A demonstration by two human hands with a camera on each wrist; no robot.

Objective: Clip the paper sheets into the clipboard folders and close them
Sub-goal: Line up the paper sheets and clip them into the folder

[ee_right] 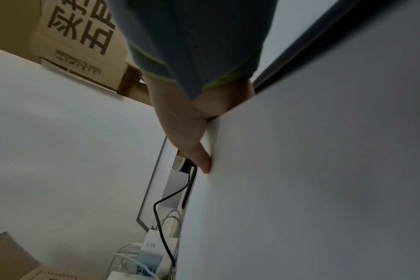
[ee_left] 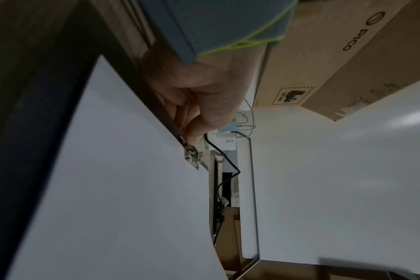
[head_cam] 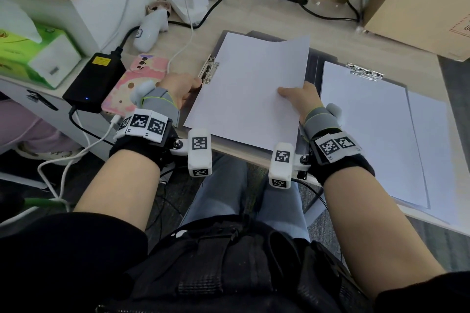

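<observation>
The light wooden table [head_cam: 254,15] carries two dark grey clipboard folders. The head view shows the whole layout: the left folder [head_cam: 201,107] lies open in front of the person, turned so that its silver metal clip [head_cam: 209,69] sits at the left edge and its long axis runs from near the person away toward the far side. The right folder [head_cam: 417,134] lies beside it with its own clip [head_cam: 366,71] at the far end, already holding a white sheet [head_cam: 368,134].

A white paper sheet [head_cam: 249,89] is above the left folder, its long axis about along the folder's, its right edge lifted. The right hand [head_cam: 300,99] pinches this right edge; the right wrist view shows the thumb [ee_right: 199,151] pressed flat on the paper, the other fingers hidden behind it.

Only the left wrist view shows that the left hand [ee_left: 199,98] has curled fingers closed on the lever of the metal clip [ee_left: 192,155], at the sheet's left edge.
</observation>
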